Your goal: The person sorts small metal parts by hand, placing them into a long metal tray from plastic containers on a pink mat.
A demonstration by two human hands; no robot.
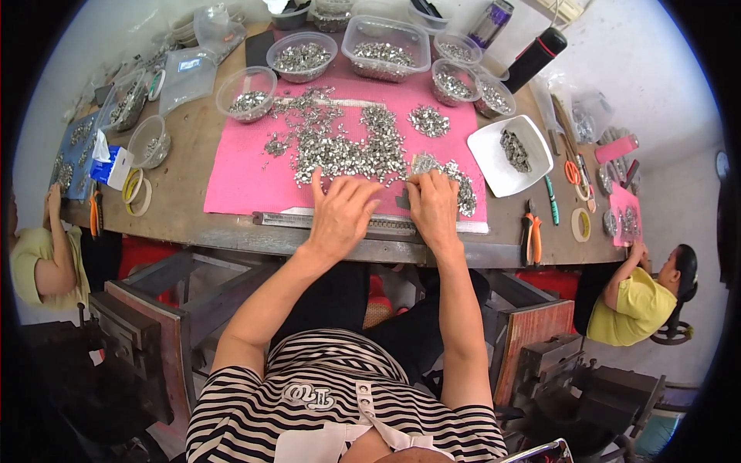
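Note:
A large heap of small shiny metal parts lies on a pink mat. My left hand is at the heap's near edge, its index finger stretched out and its thumb apart. To its right, my right hand is closed, fingers bent down at a smaller pile of metal parts; its fingertips and anything in them are hidden. Under both wrists runs a long metal strip with a row of small parts along it, at the mat's near edge. A separate small pile lies farther back.
Clear tubs of metal parts line the back. A white dish, orange-handled pliers and a tape roll lie right. A blue tissue pack stands left. People in yellow and light green sit either side.

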